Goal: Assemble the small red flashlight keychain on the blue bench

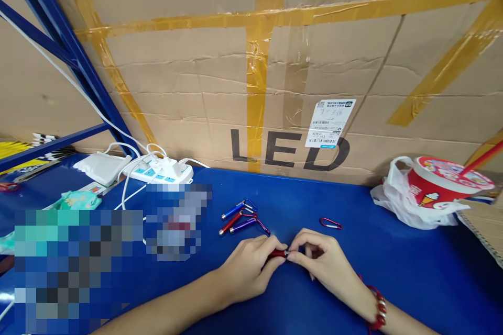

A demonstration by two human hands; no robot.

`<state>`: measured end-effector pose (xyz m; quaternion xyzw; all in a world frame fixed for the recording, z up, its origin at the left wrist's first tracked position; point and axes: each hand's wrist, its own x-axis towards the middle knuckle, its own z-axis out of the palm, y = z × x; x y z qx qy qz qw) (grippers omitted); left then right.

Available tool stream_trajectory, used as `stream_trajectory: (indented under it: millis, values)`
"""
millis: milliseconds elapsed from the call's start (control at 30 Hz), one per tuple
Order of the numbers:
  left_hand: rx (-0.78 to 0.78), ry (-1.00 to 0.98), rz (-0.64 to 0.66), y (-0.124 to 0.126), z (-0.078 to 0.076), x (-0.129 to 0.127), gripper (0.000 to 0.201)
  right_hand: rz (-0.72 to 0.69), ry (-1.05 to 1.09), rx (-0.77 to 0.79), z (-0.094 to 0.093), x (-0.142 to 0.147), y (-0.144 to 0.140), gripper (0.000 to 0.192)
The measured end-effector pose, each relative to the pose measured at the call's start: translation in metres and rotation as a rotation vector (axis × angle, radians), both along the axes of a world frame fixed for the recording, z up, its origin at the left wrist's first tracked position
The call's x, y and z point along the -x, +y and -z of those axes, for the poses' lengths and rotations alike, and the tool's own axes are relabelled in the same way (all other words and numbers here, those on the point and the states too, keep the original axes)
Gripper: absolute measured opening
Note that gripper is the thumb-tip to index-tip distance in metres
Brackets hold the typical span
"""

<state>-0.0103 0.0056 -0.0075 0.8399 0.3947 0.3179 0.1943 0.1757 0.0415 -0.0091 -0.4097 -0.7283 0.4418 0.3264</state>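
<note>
While left hand (249,268) grips red tube (277,253), right hand (325,260) pinches silver end (287,254); likely light, stiff, slick: best held mid-barrel.

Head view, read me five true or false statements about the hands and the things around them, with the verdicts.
1. The left hand holds a small red tube. True.

2. The right hand is gripping the loose carabiner. False: its fingers are at the silvery end of the small red tube; the loose carabiner lies apart on the blue tabletop.

3. A blue tube, a second red tube and a purple tube lie beyond the left hand. True.

4. The beaded bracelet is on the left wrist. False: it is on the right wrist.

5. The red and white tub has a straw in it. True.
</note>
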Motion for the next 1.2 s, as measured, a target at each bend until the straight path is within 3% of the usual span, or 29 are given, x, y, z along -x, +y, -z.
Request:
stream_trajectory:
  millis: [767,1200]
  values:
    - [0.055,0.14,-0.06,-0.0052,-0.0047,-0.002,0.014,0.014,-0.076,-0.047,0.0039,0.0,0.0017,0.027]
    - [-0.045,0.181,0.017,-0.0042,-0.0024,-0.0001,0.005,-0.038,0.005,-0.049,0.0034,0.001,-0.0006,0.026]
